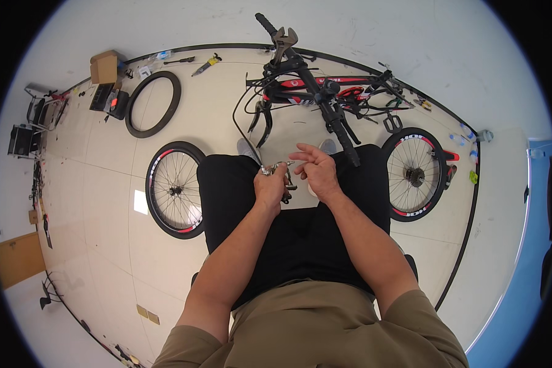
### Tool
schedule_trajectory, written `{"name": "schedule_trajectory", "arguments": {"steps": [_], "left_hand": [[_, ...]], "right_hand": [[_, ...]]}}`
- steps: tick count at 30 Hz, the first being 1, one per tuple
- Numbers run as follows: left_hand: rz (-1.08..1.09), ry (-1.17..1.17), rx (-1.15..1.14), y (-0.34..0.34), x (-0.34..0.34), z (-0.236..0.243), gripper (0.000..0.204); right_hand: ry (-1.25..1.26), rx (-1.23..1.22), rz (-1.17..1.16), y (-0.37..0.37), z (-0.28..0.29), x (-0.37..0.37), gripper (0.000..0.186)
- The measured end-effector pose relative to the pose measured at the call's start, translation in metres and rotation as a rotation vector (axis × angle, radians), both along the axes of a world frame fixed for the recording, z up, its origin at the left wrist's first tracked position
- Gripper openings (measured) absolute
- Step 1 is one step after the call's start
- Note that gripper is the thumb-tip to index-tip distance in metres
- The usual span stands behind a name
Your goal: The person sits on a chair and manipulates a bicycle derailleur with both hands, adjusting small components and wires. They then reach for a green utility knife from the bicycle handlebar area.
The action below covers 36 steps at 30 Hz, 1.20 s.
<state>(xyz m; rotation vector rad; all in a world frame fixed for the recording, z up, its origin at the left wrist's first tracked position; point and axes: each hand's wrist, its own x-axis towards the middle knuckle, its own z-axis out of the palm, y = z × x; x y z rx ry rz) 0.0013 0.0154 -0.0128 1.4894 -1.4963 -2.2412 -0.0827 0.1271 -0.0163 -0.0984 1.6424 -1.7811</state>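
My left hand [270,189], between my knees, is closed round a small silver-and-dark metal bicycle part [285,195]. A black cable [242,132] runs down to it from the handlebar; its exact kind is partly hidden by my fingers. Just right of it, my right hand [321,175] has its index and middle fingers stretched toward the part, apart from each other. I cannot tell whether its fingertips touch the metal. Ahead stands the red-and-black bicycle frame [294,92] with its black handlebar [316,86] turned toward me. An adjustable wrench [284,42] rests by the handlebar.
A spoked wheel [175,190] lies left of my knees, and another wheel with a cassette [414,176] lies to the right. Farther left are a loose tire [153,104], a black tray [102,97] and a cardboard box [104,66]. Plastic bottles [457,140] stand along the right wall.
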Motion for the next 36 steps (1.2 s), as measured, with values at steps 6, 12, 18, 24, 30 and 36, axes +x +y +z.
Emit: {"name": "schedule_trajectory", "arguments": {"steps": [6, 12, 18, 24, 30, 36], "left_hand": [[0.000, -0.001, 0.001, 0.000, 0.000, -0.001, 0.023], [-0.027, -0.015, -0.025, -0.001, 0.000, -0.001, 0.024], [-0.022, -0.013, -0.026, 0.000, 0.001, -0.003, 0.024], [-0.043, -0.009, -0.027, -0.001, 0.001, -0.003, 0.024], [-0.039, -0.001, -0.003, 0.000, 0.000, -0.003, 0.023], [-0.042, -0.035, -0.015, -0.001, -0.001, -0.002, 0.023]], "right_hand": [[-0.137, -0.124, 0.006, 0.001, 0.006, -0.003, 0.056], [-0.145, -0.140, 0.054, 0.001, 0.001, -0.004, 0.058], [-0.174, -0.093, -0.032, 0.001, 0.005, -0.005, 0.058], [-0.224, -0.164, -0.023, 0.002, 0.007, -0.008, 0.057], [-0.252, -0.200, -0.007, 0.003, 0.006, -0.007, 0.056], [-0.259, -0.131, -0.003, 0.002, 0.003, -0.009, 0.053]]}}
